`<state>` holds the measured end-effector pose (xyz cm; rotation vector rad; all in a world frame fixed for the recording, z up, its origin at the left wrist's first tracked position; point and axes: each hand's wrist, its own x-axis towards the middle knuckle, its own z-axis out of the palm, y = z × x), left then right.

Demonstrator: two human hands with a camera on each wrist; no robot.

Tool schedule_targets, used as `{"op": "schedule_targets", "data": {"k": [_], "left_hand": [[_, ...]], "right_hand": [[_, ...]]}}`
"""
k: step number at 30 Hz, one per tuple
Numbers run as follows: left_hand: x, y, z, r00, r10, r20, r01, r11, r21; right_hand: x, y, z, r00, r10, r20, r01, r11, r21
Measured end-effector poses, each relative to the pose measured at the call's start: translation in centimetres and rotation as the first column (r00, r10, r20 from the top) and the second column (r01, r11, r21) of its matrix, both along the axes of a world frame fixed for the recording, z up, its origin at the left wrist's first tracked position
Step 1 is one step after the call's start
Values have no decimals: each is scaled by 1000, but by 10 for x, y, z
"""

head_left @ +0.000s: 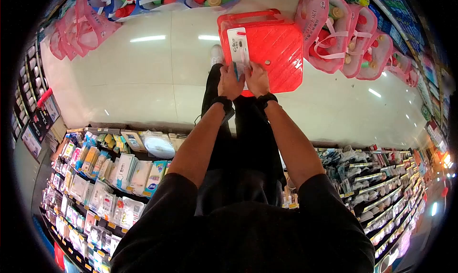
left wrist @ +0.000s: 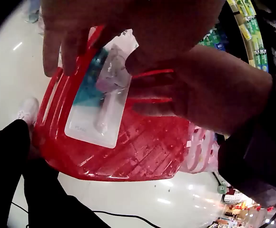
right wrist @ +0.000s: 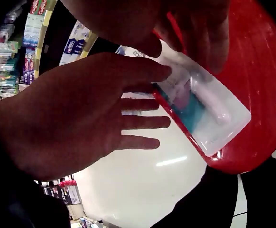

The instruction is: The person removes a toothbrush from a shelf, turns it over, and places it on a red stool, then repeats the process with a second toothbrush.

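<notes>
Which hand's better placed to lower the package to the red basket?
Right, probably: in the head view the right hand lies over the red basket, while the left hand lies at its left edge. Both hold the package, so neither is free.

A pale, glossy tiled floor (head_left: 138, 89) streaked with white light reflections spreads beneath everything, its joints thin and straight. Above it shows a broad red plastic piece (head_left: 284, 58) — ribbed on top, with clipped corners, a small round spot near its middle and a slotted bar along one edge; its underside is hidden. A white shoe (head_left: 217, 53) rests on the tiles just beside it. Translucent pink plastic tote bags (head_left: 307, 25) with bottles inside line the floor's edge — their bases partly hidden.
</notes>
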<state>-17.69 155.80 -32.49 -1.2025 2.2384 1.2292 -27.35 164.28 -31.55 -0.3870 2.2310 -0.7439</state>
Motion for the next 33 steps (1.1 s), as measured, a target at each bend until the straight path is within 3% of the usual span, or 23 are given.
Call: {"op": "schedule_targets", "data": {"k": [4, 11, 15, 17, 23, 25, 27, 29, 33], "left_hand": [[-6, -4, -2, 998, -7, 62, 4, 999, 34], [0, -2, -4, 999, -50, 5, 50, 999, 5], [4, -13, 8, 998, -42, -50, 44, 998, 37], [9, -22, 23, 997, -23, -76, 26, 999, 40], [38, -55, 106, 989, -20, -147, 26, 999, 42], [49, -57, 147, 970, -45, -240, 48, 999, 5], [67, -51, 178, 924, -90, -372, 71, 995, -67], [75, -37, 228, 943, -29, -331, 23, 1000, -22], [85, -2, 315, 908, 58, -416, -30, 997, 73]], "right_hand": [[-5, -3, 1, 1000, 20, 14, -20, 1000, -15], [0, -1, -3, 999, 46, -14, -45, 997, 58], [-4, 9, 14, 1000, 6, 15, -6, 1000, 5], [1, 21, 26, 998, 18, -55, -19, 1000, -19], [12, 78, 85, 996, -55, -75, 45, 991, -128], [15, 99, 111, 996, -73, -55, 63, 984, -167], [14, 113, 147, 998, -55, -35, 50, 990, -129], [19, 121, 182, 994, -106, -18, 100, 973, -206], [37, 123, 230, 989, -129, 79, 148, 928, -341]]}}
